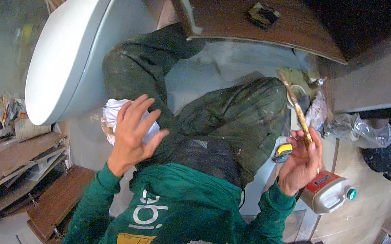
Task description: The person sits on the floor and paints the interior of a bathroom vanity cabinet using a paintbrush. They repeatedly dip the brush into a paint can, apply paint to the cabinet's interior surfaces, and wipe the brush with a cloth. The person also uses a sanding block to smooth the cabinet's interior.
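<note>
My left hand (134,135) has its fingers spread over a crumpled white cloth (112,111), at my thigh beside the toilet. Its palm is hidden, so I cannot tell how firmly it touches the cloth. In my right hand (302,161) is a long, thin wooden stick (299,113) with dark stains, slanting up and away to the left. Just left of that hand is a small yellow and black tape measure (282,152). A plastic jug (322,199) with a red label and green cap stands behind the right wrist.
The white toilet (64,52) is close on the left. A brown wooden panel (245,18) with a small dark piece on it (263,16) lies ahead. A clear plastic bag (361,130) and a tape roll (299,96) are at right; wooden boards (14,168) lie at lower left.
</note>
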### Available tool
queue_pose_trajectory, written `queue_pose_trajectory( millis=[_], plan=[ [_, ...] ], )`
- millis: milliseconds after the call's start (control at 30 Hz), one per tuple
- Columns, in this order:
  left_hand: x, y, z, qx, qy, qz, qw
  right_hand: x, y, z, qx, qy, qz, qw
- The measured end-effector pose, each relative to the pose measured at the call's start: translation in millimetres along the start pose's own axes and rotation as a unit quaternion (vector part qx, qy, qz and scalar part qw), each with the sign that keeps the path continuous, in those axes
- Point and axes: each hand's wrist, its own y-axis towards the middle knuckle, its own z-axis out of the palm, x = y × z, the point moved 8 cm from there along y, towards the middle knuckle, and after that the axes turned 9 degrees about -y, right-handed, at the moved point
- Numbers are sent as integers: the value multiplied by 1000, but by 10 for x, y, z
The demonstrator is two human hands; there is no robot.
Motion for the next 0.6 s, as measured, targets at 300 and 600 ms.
queue_pose_trajectory(
  millis=[300,600],
  plan=[
    [653,-500,266,39,81,9,996,-606,487,1519,174,71,20,982],
    [888,412,-897,-228,-10,-82,970,-1243,946,1798,196,156,130,959]
  ],
)
